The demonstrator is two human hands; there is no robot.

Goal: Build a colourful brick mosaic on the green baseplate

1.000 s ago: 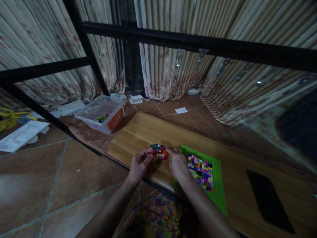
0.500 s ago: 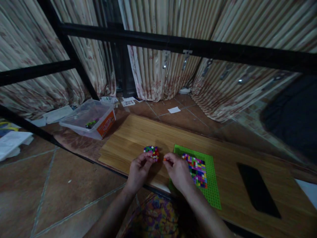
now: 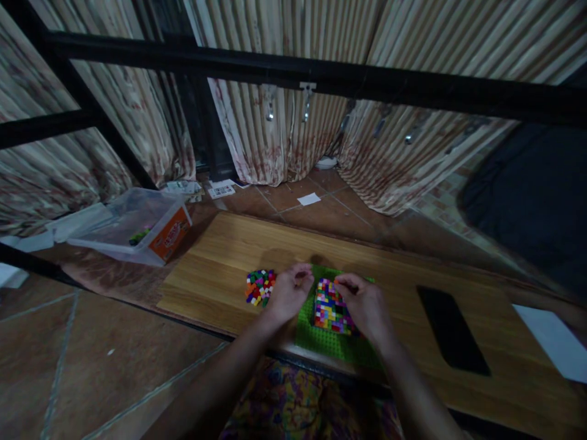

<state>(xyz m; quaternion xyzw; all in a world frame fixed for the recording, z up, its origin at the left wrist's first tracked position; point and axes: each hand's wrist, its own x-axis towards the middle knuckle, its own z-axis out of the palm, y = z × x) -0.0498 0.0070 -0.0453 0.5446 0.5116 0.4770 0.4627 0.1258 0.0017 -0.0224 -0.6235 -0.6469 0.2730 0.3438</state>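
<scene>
My right hand [image 3: 364, 302] is over the right side of a block of small multicoloured building bricks [image 3: 328, 308], which sits on a green studded baseplate [image 3: 321, 339]. Its thumb and forefinger pinch a small orange brick [image 3: 337, 281] at the block's far edge. My left hand [image 3: 288, 294] hovers by the baseplate's left side, fingers curled with a small gap between thumb and forefinger. No brick shows in it. To its left, a loose pile of coloured bricks [image 3: 257, 287] lies on the wooden board [image 3: 220, 256]. The right hand hides part of the block and baseplate.
A black flat slab [image 3: 453, 330] and a white sheet [image 3: 553, 342] lie on the right. At the left, a clear plastic bin [image 3: 123, 226] with an orange label stands on the floor. A black metal bar [image 3: 321, 70] crosses before the curtains [image 3: 257, 128].
My right hand has carried the orange brick from beside the pile to the block's far edge. My left hand has left the pile and moved right to the baseplate. The view has shifted right.
</scene>
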